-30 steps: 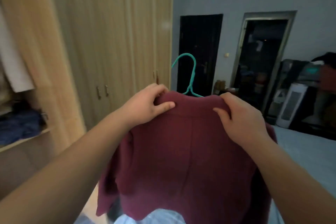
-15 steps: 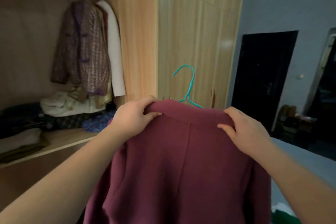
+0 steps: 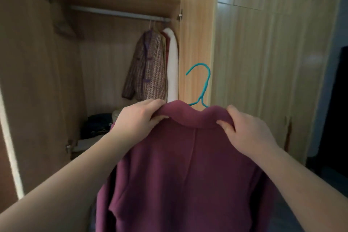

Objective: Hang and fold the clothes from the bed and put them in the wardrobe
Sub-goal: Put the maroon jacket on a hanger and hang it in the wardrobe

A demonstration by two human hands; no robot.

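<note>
A maroon jacket [image 3: 188, 165] hangs in front of me on a teal hanger [image 3: 204, 84], whose hook sticks up above the collar. My left hand [image 3: 139, 117] pinches the left end of the collar. At the collar's right end my right hand [image 3: 248, 130] grips the cloth. The open wardrobe [image 3: 113, 62] is straight ahead, with a metal rail [image 3: 120, 13] across its top. Most of the hanger is hidden under the jacket.
A patterned jacket [image 3: 148, 68] and a white garment [image 3: 172, 66] hang at the rail's right end. Folded clothes [image 3: 96, 124] lie on the shelf below. An open wardrobe door [image 3: 32, 81] stands at the left, closed doors [image 3: 263, 62] at the right.
I have turned left and moved nearer the wardrobe, so its open compartment and rail now fill the view. Both hands keep their hold on the jacket's collar.
</note>
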